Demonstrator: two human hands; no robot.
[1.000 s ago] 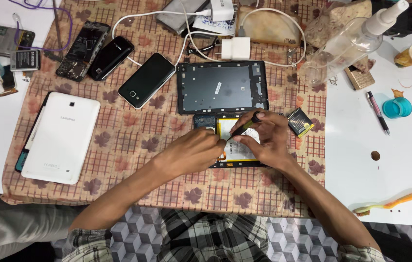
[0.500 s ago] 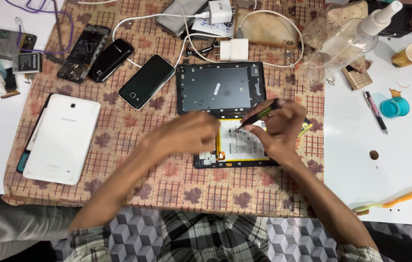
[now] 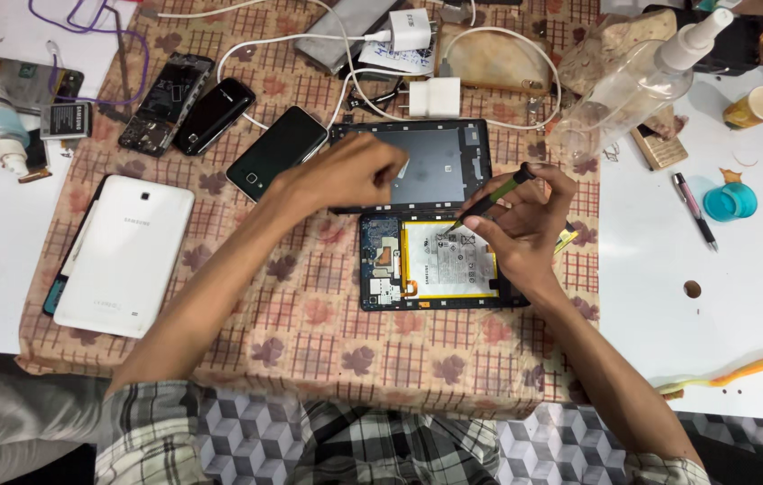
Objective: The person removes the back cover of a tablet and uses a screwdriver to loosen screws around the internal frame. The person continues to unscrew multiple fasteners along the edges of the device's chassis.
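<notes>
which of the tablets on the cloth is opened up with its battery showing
The opened tablet under the right hand; the white tablet at left lies closed, back up.

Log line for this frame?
right hand: holds screwdriver over opened tablet | left hand: on back cover

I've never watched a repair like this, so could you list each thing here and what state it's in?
Opened tablet: back off, battery and circuit board exposed.
Back cover: detached, lying inner side up.
Screwdriver: tilted, tip over the battery's top edge.
Right hand: gripping the screwdriver.
Left hand: over the back cover's left part.
White tablet: closed, face down.
Black phone: screen dark.
</notes>
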